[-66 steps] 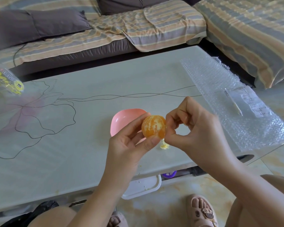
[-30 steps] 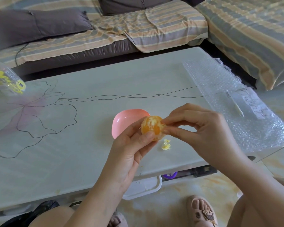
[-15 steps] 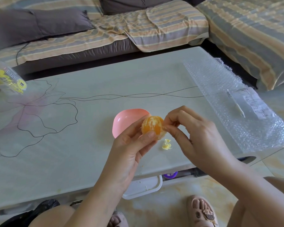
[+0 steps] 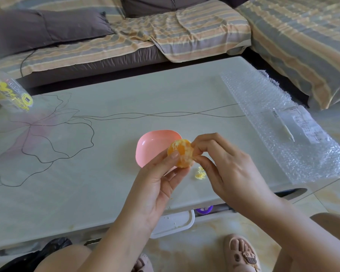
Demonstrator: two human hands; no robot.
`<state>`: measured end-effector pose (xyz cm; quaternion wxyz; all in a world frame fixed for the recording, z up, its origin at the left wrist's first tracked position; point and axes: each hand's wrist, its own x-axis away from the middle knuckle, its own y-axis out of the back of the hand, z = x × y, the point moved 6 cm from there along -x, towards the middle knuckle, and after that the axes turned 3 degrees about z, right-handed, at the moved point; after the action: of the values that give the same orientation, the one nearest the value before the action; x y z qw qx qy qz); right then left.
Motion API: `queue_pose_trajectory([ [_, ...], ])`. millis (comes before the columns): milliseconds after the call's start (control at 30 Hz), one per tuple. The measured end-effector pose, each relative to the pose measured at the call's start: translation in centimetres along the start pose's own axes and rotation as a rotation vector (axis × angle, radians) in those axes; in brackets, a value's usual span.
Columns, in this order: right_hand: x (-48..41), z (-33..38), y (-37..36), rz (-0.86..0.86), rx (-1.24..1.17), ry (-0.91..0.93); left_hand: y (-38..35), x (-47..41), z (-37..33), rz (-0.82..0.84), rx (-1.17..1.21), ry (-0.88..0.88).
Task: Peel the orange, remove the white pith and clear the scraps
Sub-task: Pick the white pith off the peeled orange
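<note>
Orange (image 4: 180, 153): peeled, gripped in left hand (image 4: 155, 185), turned since a moment ago, less white showing. Right hand (image 4: 228, 167) pinches its side. Scraps (image 4: 200, 173) beneath right hand, uncleared.

Left hand (image 4: 155, 185) grips peeled orange (image 4: 180, 153) above table (image 4: 86, 189). Right hand (image 4: 230, 169) pinches at orange's right side. Pink bowl (image 4: 153, 144) behind orange. Pith scraps (image 4: 200, 173) on table beside bowl. Bubble wrap (image 4: 283, 122) far right.

On your surface (image 4: 145, 91): bubble wrap (image 4: 263, 107) right, bottle (image 4: 10, 95) far left. Behind: striped sofa (image 4: 194, 36), grey cushion (image 4: 47, 28).
</note>
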<state>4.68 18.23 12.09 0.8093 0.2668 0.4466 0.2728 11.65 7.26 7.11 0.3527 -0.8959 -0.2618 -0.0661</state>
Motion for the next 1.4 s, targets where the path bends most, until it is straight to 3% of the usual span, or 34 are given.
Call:
queue_pose_trajectory([
  [167, 0.2, -0.3, 0.5, -0.048, -0.098, -0.047, 0.1, -0.1, -0.2, -0.005, 0.029, 0.011],
  [267, 0.0, -1.7, 1.1, -0.062, -0.114, -0.166, 0.4, -0.2, -0.5, -0.021, 0.034, 0.006],
  [467, 0.6, -6.0, -3.1, 0.317, 0.054, -0.436, 0.7, -0.3, -0.8, 0.022, 0.016, -0.014],
  [567, 1.2, -6.9, -4.8, 0.378, 0.053, -0.487, 0.9, -0.4, -0.6, 0.032, 0.005, -0.020],
  [933, 1.2, -7.6, -5.6, 0.382, 0.075, -0.537, 2.2, -1.2, -0.3, 0.012, -0.039, -0.037],
  [1233, 0.4, -6.7, -3.4, 0.231, -0.109, -0.530, 2.3, -1.6, -0.4, 0.014, -0.158, -0.113],
  [1400, -0.2, -5.1, -1.1, 0.101, -0.152, -0.396, 2.1, -1.3, -0.9, 0.041, -0.333, -0.191],
])
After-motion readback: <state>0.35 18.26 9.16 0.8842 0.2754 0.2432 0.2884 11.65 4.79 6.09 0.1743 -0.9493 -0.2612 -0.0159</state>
